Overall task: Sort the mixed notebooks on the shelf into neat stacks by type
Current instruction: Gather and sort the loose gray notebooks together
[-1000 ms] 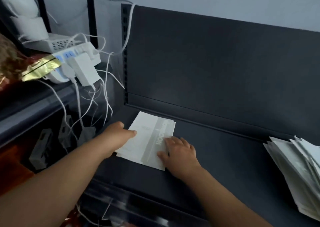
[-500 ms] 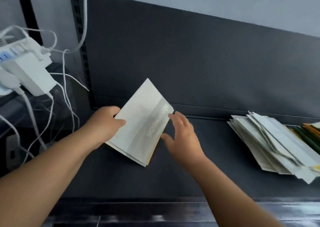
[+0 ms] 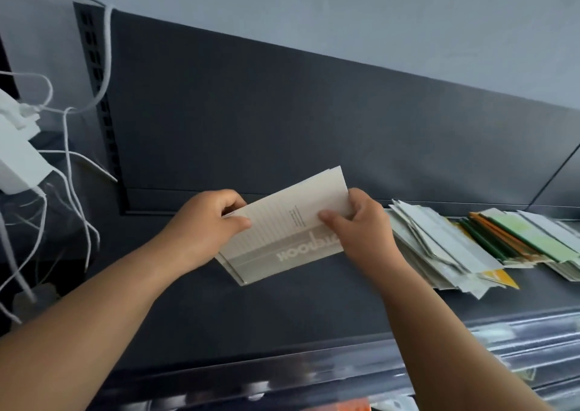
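Observation:
A thin stack of cream notebooks (image 3: 282, 238) with a grey title band is held tilted above the dark shelf (image 3: 282, 310), its lower corner near the shelf surface. My left hand (image 3: 204, 225) grips its left edge, thumb on top. My right hand (image 3: 361, 231) grips the right edge, thumb pressed on the cover. To the right lies a messy pile of white and grey notebooks (image 3: 439, 247), fanned out on the shelf. Beyond it sit green and orange notebooks (image 3: 514, 241) leaning in a row.
A white power strip with an adapter (image 3: 18, 159) and several white cables (image 3: 72, 159) hangs at the left beside the slotted shelf upright (image 3: 100, 96). The dark back panel (image 3: 314, 128) rises behind. A clear plastic price rail (image 3: 470, 348) runs along the shelf's front edge.
The cream stack, lying flat on the shelf a second ago, has been lifted and turned by both hands. My right hand went from resting on it to gripping its edge. The view shifted right.

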`<control>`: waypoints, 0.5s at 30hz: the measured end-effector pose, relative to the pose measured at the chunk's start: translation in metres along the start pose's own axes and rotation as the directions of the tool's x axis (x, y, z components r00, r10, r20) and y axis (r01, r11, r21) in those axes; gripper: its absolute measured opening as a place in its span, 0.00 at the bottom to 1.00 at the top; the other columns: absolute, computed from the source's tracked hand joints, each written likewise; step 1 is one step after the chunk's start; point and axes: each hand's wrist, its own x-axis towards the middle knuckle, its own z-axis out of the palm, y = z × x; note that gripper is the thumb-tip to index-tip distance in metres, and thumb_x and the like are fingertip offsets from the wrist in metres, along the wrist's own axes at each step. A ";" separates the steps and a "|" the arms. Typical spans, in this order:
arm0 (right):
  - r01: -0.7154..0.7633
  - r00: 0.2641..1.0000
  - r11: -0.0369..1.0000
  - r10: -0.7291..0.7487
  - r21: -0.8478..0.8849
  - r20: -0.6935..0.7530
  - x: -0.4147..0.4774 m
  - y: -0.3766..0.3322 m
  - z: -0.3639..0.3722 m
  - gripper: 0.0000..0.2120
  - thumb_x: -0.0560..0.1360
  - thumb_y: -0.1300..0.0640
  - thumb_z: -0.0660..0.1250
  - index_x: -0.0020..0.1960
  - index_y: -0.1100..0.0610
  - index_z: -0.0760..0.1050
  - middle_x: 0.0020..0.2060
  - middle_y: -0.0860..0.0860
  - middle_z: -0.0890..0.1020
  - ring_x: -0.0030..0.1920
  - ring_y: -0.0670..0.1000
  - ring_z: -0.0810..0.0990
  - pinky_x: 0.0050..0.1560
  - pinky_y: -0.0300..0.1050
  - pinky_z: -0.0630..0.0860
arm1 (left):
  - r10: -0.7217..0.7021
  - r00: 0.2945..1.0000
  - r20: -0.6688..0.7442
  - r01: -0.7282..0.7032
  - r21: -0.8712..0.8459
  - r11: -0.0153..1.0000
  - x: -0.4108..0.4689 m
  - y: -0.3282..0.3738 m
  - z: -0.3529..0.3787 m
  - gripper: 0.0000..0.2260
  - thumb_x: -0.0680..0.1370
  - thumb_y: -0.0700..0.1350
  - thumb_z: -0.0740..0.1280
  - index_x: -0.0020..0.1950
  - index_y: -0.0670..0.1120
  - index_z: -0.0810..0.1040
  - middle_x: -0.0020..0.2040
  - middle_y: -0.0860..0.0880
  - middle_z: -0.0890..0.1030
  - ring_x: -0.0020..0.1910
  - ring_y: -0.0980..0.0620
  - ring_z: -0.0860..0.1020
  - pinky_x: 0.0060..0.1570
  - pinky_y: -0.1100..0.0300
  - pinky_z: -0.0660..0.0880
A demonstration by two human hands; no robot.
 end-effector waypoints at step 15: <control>-0.029 0.977 0.988 0.059 0.150 -0.206 -0.026 0.062 -0.114 0.06 0.73 0.57 0.71 0.43 0.57 0.76 0.36 0.52 0.81 0.36 0.49 0.76 0.39 0.48 0.75 | 0.020 0.992 0.125 -0.036 0.133 0.990 -0.019 0.087 0.075 0.12 0.73 0.34 0.64 0.44 0.52 0.78 0.42 0.51 0.81 0.42 0.45 0.79 0.36 0.55 0.72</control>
